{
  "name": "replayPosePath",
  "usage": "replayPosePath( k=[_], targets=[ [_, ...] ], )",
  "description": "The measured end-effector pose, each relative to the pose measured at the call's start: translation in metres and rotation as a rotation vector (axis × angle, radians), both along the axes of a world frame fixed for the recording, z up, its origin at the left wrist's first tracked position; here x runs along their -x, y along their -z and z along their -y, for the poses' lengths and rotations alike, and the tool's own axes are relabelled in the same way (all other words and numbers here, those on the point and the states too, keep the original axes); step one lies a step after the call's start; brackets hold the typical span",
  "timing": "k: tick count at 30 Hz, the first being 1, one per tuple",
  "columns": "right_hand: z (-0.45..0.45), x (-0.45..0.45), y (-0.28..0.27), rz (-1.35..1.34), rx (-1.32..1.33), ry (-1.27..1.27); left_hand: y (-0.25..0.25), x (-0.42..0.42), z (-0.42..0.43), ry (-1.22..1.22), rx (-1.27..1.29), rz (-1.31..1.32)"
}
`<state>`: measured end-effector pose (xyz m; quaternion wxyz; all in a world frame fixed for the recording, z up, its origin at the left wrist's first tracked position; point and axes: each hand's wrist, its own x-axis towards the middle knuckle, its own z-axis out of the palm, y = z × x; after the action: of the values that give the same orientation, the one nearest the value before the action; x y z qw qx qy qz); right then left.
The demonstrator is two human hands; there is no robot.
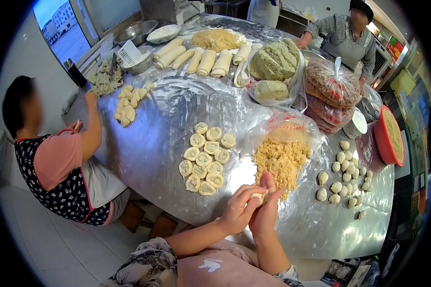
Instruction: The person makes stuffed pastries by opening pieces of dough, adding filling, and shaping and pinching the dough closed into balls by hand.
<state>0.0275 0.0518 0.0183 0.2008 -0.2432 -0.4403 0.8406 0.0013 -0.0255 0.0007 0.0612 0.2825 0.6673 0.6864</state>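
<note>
In the head view, a small pale piece of dough (pixel 257 197) sits between my two hands, mostly covered by the fingers. My left hand (pixel 238 208) is closed around it from the left, thumb and fingers pinching its top. Cupped against its other side is my right hand (pixel 266 210), fingers pointing up. Just beyond my fingertips lies a heap of crumbly tan filling (pixel 281 160), partly on a clear plastic bag. To the left, several round dough cups (pixel 201 159) with dimpled centres stand close together. Several closed dough balls (pixel 344 177) are scattered to the right.
A floured metal table (pixel 153 158) spans the view. Dough rolls (pixel 207 62), a greenish dough mass (pixel 274 61), stacked bags (pixel 333 83) and a red basin (pixel 389 136) stand farther back. One person (pixel 57 158) works at the left beside dough pieces (pixel 127 104); another (pixel 347 40) stands at the back right.
</note>
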Motion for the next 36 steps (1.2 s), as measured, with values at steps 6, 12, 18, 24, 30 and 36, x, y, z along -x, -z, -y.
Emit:
replayPosePath(
  k=[6,12,18,24,30,36],
  targets=[
    [0.002,-0.012,0.025,0.144,-0.082,-0.15,0.007,0.008,0.008,0.017,0.217,-0.32],
    [-0.02,-0.017,0.015,0.225,-0.455,-0.087,-0.008,0.002,0.006,0.186,-0.124,-0.027],
    [-0.04,-0.007,0.036,0.264,-0.6,-0.153,0.005,0.002,0.011,0.455,0.167,0.169],
    [-0.042,-0.005,0.045,0.249,-0.748,-0.253,0.01,-0.023,0.01,0.412,0.316,-0.039],
    [-0.034,-0.002,0.019,0.384,-0.102,-0.286,0.012,-0.044,0.008,0.388,0.546,-0.041],
    [-0.013,-0.031,0.026,0.148,-0.111,-0.214,0.035,-0.015,0.001,0.37,0.254,0.614]
  ],
)
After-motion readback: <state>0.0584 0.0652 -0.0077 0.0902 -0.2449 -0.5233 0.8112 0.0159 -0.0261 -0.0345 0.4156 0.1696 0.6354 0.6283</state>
